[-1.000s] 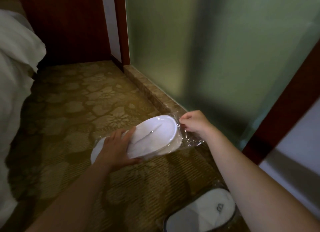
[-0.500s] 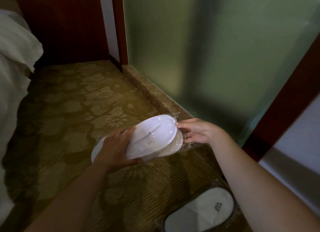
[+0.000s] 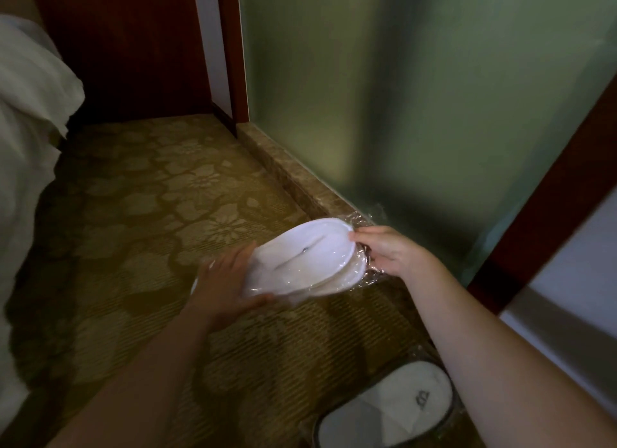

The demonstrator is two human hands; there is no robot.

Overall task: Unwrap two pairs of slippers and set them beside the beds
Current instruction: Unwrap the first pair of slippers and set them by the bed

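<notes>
A wrapped pair of white slippers (image 3: 302, 258) in clear plastic hangs in the air above the carpet. My left hand (image 3: 223, 285) grips its near end from the left. My right hand (image 3: 389, 252) pinches the crumpled plastic wrap (image 3: 365, 218) at the far end, fingers against the slipper's rim. A second pair of white slippers (image 3: 387, 412), also in plastic, with a small dark logo, lies on the floor at the bottom right, partly behind my right forearm.
A bed with white bedding (image 3: 23, 140) fills the left edge. A stone threshold (image 3: 293, 177) runs under a frosted glass wall (image 3: 417, 96) on the right. Dark wooden panels (image 3: 123, 46) stand at the back. Patterned carpet (image 3: 140, 220) covers the floor between them.
My right hand has shifted its hold on the wrap's end, from a closed pinch to fingers spread along the slipper's rim. The left hand has slid a little along the pair.
</notes>
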